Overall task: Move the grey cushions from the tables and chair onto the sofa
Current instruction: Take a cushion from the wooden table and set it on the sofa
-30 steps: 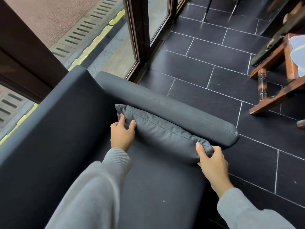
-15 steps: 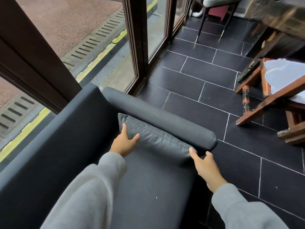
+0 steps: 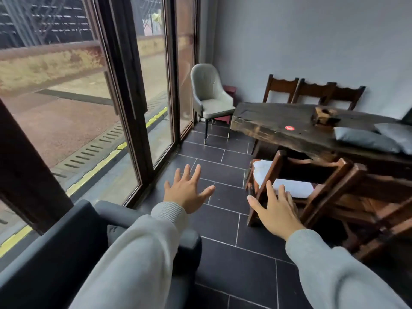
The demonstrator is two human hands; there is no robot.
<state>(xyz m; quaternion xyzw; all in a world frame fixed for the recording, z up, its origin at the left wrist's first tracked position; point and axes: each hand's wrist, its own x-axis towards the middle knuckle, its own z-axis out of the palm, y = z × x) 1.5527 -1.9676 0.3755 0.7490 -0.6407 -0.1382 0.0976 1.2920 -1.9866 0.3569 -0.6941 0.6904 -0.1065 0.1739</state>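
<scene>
The dark grey sofa [image 3: 44, 253] fills the lower left, its armrest [image 3: 189, 239] partly behind my left sleeve. A corner of the grey cushion [image 3: 112, 230] laid on it shows beside that sleeve. Two grey cushions lie on the dark wooden table at the right: one [image 3: 363, 139] flat, another [image 3: 399, 133] behind it at the frame edge. My left hand [image 3: 186, 190] and my right hand [image 3: 274, 210] are both raised over the floor, fingers spread, holding nothing.
A pale grey upholstered chair [image 3: 211, 97] stands by the glass doors [image 3: 142, 97]. Wooden chairs [image 3: 312, 181] with a white seat pad stand close on the right, in front of the heavy wooden table [image 3: 278, 123]. More wooden chairs line the wall. Dark floor tiles [image 3: 223, 219] lie between.
Both hands have let go of the cushion on the sofa and lifted away, fingers spread. The view has swung up from the sofa towards the table and chairs.
</scene>
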